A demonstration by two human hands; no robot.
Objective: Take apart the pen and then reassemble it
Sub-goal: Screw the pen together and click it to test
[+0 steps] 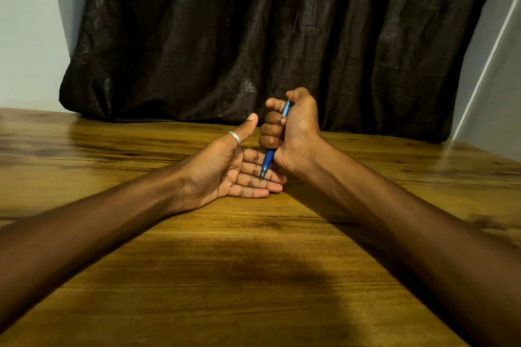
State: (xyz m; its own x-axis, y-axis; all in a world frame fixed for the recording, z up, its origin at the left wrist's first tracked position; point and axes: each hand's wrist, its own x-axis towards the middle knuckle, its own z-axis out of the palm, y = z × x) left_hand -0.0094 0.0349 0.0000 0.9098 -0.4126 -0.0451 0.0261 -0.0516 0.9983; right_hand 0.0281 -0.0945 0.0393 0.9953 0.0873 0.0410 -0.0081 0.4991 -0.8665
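Our right hand (293, 132) is closed in a fist around a slim blue plastic pen (270, 153), held nearly upright with its metal tip pointing down. The tip meets the fingers of our left hand (225, 175), which lies open, palm up, a silver ring (235, 138) on its thumb. Both rest over the brown wooden table (225, 276), with a dark brown curtain (253, 36) behind.

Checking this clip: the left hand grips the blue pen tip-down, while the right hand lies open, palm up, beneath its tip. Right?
Not quite: the hands are swapped. The head view shows the right hand fisted around the blue pen, tip down, while the left hand, wearing a ring on its thumb, lies open, palm up, beneath the tip.
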